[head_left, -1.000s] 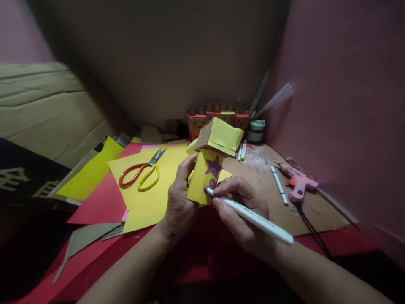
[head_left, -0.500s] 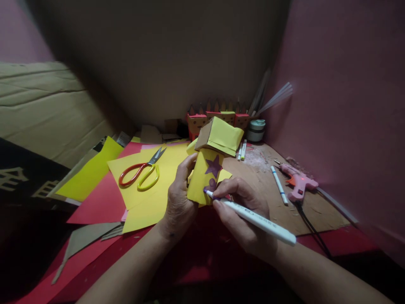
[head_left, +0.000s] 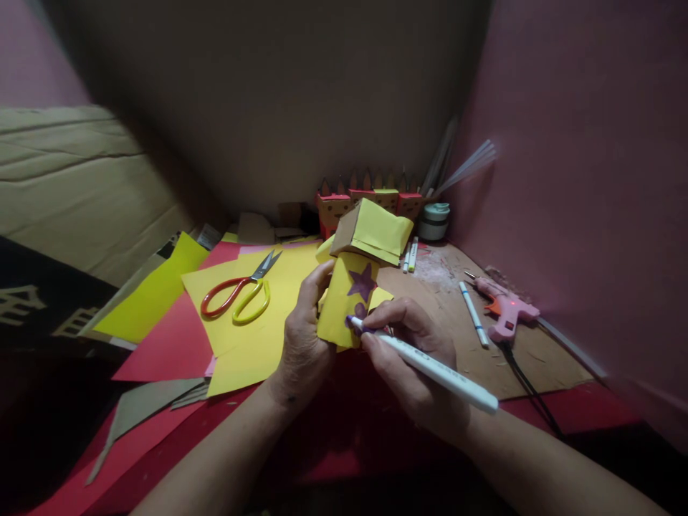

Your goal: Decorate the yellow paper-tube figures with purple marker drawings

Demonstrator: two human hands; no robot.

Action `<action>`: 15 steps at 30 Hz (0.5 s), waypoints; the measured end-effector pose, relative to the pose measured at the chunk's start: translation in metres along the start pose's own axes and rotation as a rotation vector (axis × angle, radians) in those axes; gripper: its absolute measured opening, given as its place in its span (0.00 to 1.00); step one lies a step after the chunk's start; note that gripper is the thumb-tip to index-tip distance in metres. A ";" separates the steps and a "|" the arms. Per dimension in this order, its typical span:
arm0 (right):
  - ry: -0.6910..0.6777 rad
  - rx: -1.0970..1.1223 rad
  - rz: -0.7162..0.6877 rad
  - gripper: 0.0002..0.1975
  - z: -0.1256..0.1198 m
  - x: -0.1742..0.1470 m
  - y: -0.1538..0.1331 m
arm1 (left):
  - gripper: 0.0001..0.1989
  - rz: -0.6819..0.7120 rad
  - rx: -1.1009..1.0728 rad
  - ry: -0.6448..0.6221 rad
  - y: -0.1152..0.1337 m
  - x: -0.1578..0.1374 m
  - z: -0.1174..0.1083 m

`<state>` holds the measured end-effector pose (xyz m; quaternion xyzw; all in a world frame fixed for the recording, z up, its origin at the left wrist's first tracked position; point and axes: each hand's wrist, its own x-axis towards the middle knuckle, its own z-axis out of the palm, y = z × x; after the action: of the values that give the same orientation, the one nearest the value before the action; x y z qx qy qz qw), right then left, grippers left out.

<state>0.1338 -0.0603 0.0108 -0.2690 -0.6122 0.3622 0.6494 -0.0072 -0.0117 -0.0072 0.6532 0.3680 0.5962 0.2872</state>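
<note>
My left hand (head_left: pixel 306 337) is closed around the side and back of a yellow paper-covered cardboard figure (head_left: pixel 336 301), whose box-shaped top has a brown side and a yellow-green face. A purple star and a rounded purple patch are drawn on its yellow body. In a pinch grip, my right hand (head_left: pixel 416 358) holds a white marker (head_left: pixel 438 373). The marker's purple tip touches the body beside the rounded patch, below the star. Part of that patch is hidden by the marker and fingers.
Scissors (head_left: pixel 250 290) with red and yellow handles lie on yellow paper (head_left: pixel 236 365) at left. To the right are a capped marker (head_left: pixel 474 315) and a pink glue gun (head_left: pixel 508 308) with a cord. Behind stand small cardboard figures (head_left: pixel 336 208) and a lidded jar (head_left: pixel 433 222).
The marker's back end has shifted slightly left and its tip has moved a little up and left. My left hand and the figure stay nearly still.
</note>
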 end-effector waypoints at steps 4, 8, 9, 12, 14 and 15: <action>0.031 -0.008 0.004 0.07 0.001 0.001 0.000 | 0.33 0.007 0.011 0.006 -0.001 0.001 0.000; 0.052 -0.024 0.020 0.07 0.001 0.001 -0.001 | 0.34 0.009 0.009 -0.004 -0.002 0.001 0.000; 0.054 -0.027 0.019 0.07 0.001 0.001 -0.002 | 0.34 0.009 0.012 -0.003 -0.002 0.001 0.000; 0.036 -0.031 0.013 0.06 0.000 0.001 -0.002 | 0.33 0.001 0.023 -0.001 -0.002 0.001 0.000; 0.017 -0.026 0.010 0.06 0.000 0.000 -0.002 | 0.33 -0.010 0.021 -0.001 -0.002 0.001 0.000; 0.009 -0.022 0.011 0.06 0.000 0.000 -0.001 | 0.33 -0.013 0.020 -0.002 -0.002 0.001 0.000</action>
<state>0.1343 -0.0611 0.0112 -0.2810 -0.6116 0.3577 0.6474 -0.0074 -0.0101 -0.0084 0.6540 0.3780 0.5901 0.2849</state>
